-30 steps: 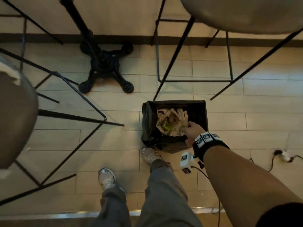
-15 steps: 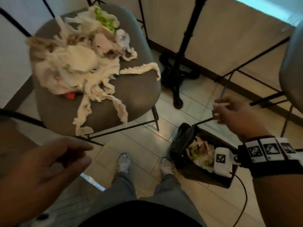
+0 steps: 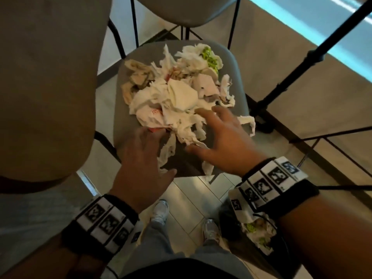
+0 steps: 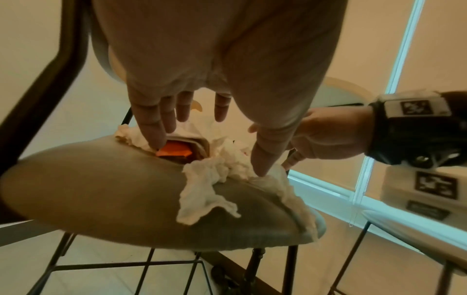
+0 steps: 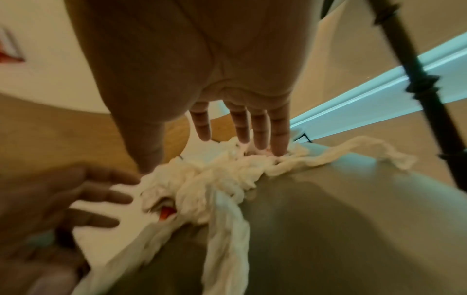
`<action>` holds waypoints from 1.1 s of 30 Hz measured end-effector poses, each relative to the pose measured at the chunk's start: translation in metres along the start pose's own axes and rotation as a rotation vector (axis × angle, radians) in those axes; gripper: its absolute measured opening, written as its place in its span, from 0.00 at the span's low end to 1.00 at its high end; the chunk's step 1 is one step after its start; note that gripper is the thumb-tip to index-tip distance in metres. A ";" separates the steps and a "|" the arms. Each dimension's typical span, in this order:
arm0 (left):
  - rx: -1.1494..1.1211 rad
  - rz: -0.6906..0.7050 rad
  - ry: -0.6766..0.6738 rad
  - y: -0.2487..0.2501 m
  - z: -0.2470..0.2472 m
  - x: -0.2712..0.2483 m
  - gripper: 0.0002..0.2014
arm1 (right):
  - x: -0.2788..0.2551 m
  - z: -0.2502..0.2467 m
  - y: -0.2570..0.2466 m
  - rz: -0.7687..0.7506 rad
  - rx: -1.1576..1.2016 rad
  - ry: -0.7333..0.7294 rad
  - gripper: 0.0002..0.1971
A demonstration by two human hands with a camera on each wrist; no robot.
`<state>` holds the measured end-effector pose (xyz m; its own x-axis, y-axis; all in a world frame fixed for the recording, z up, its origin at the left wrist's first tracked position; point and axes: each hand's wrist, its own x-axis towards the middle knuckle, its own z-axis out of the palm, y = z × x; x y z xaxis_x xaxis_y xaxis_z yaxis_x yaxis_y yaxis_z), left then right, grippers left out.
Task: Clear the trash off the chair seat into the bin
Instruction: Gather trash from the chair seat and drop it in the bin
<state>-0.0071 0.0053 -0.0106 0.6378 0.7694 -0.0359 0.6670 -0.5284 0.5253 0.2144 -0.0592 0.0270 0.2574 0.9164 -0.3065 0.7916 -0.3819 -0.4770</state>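
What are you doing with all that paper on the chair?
A person is cleaning up. A pile of crumpled paper trash lies on the grey chair seat. Both hands are spread open at the near edge of the pile: the left hand by an orange scrap, the right hand on the white strips. Nothing is grabbed yet. The bin by the person's feet already holds some trash.
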 end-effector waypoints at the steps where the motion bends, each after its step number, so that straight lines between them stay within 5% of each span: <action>1: 0.017 -0.024 0.010 -0.004 0.001 0.004 0.50 | 0.004 0.007 -0.002 0.000 -0.047 -0.046 0.50; 4: 0.033 -0.050 0.019 -0.010 0.003 0.015 0.57 | 0.015 0.024 0.001 0.027 -0.168 -0.095 0.51; 8: 0.029 -0.096 -0.024 -0.013 0.012 0.027 0.60 | 0.028 0.033 0.006 0.013 -0.241 0.025 0.30; 18: 0.020 -0.115 0.073 -0.017 0.015 0.061 0.39 | 0.041 0.021 0.019 -0.037 0.151 0.091 0.03; 23: 0.016 -0.195 0.095 -0.013 0.018 0.075 0.27 | 0.034 0.012 0.020 0.026 0.408 0.182 0.04; 28: 0.022 -0.171 0.079 -0.015 0.017 0.084 0.25 | 0.029 0.004 0.020 0.042 0.453 0.200 0.04; 33: -0.035 -0.209 0.075 -0.011 0.010 0.079 0.26 | 0.022 -0.001 0.019 0.058 0.431 0.231 0.15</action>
<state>0.0400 0.0683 -0.0280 0.4558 0.8861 -0.0844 0.7672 -0.3431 0.5420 0.2357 -0.0464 0.0125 0.4486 0.8764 -0.1752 0.4839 -0.4031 -0.7767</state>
